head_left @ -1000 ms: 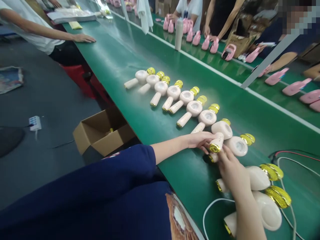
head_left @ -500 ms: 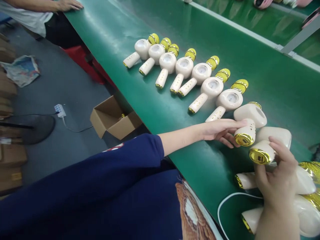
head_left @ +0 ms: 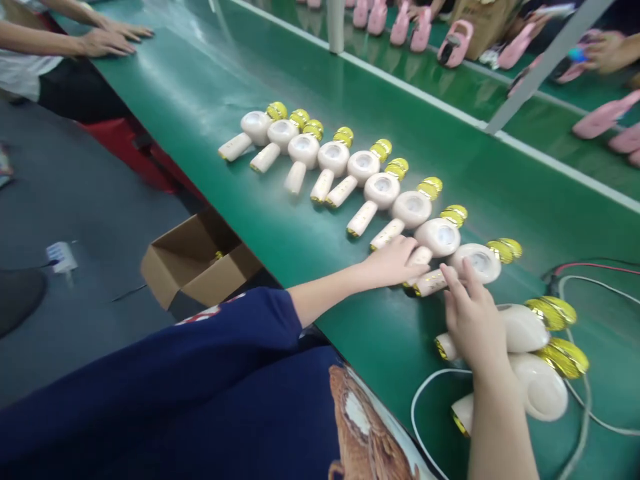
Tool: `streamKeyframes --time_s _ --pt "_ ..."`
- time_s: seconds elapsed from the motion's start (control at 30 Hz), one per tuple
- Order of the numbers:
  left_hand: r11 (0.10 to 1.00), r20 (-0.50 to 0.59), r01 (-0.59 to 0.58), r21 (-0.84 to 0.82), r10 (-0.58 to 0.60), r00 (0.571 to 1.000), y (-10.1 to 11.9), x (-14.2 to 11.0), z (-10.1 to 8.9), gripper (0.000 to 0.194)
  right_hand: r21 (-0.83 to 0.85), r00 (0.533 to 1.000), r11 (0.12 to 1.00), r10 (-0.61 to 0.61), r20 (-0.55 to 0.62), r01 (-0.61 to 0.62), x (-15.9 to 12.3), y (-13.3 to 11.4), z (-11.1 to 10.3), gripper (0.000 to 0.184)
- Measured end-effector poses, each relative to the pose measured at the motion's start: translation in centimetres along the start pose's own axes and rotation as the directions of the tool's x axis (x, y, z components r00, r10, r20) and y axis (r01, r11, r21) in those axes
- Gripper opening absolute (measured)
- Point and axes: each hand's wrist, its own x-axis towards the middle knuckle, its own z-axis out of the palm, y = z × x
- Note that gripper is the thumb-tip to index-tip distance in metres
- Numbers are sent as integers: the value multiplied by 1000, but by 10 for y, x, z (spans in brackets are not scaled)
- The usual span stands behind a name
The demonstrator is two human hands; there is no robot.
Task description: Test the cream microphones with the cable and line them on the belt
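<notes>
A row of cream karaoke microphones with gold heads lies on the green table (head_left: 280, 227). My left hand (head_left: 393, 263) has its fingers closed over the handle of one microphone (head_left: 437, 237) near the row's right end. My right hand (head_left: 473, 320) is open, its fingers apart, at the body and handle of the last microphone (head_left: 477, 263). Both of these microphones lie on the table with their round panels facing up. Under and beside my right wrist are two more microphones, a nearer one (head_left: 543, 387) and a farther one (head_left: 523, 327), their handles partly hidden.
A white cable (head_left: 415, 400) loops by the near edge, and a red wire (head_left: 595, 265) runs at the right. An open cardboard box (head_left: 200, 257) stands below the table. Another person's hands (head_left: 107, 40) rest at the far left. Pink items (head_left: 455, 43) stand beyond the metal post (head_left: 545, 70).
Two microphones, tilted up in my hands before, now lie flat at the row's right end. My right hand's fingers have spread. The view has shifted, showing more of the far side.
</notes>
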Motion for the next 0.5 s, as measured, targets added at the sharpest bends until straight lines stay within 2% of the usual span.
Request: streamKeyframes --time_s 0.03,0.1,0.13,0.17,0.2,0.23,0.27,0.33,0.37,0.4,0.47,0.5 --pt "995 -117 -61 83 70 991 -1 -1 0 41 70 999 997 14 -40 -11 -4 0 -7 41" --pt "970 -295 -164 178 212 932 1 -5 0 38 196 982 977 109 -157 -77 -24 -2 -28 32" --pt "953 -337 -222 207 282 898 3 -8 1 36 228 954 959 218 -206 -170 -38 -4 -39 27" --pt "931 -337 -288 222 351 874 7 -13 2 33 239 897 921 364 -252 -307 -55 -7 -49 24" --pt "907 -285 -364 212 414 865 13 -18 6 32 247 790 827 558 -255 -505 -72 -11 -56 25" --pt "884 -192 -433 175 462 866 20 -23 10 32 221 639 668 744 -197 -710 -90 -15 -61 30" --pt "868 -72 -481 122 491 868 28 -28 16 33 179 519 524 851 -76 -833 -105 -19 -63 34" --pt "886 178 -463 35 450 875 46 -31 33 39 193 362 326 912 194 -925 -127 -25 -57 35" --pt "916 286 -401 25 378 881 55 -29 42 45 220 297 244 919 258 -944 -133 -27 -51 39" --pt "947 365 -318 40 283 887 62 -24 53 51 262 265 191 921 285 -946 -137 -28 -43 45" --pt "985 473 -159 70 107 874 74 -9 73 57 378 234 114 928 289 -919 -144 -27 -27 57" --pt "993 495 -102 57 61 867 78 -1 82 55 445 235 81 924 303 -892 -149 -25 -20 62"
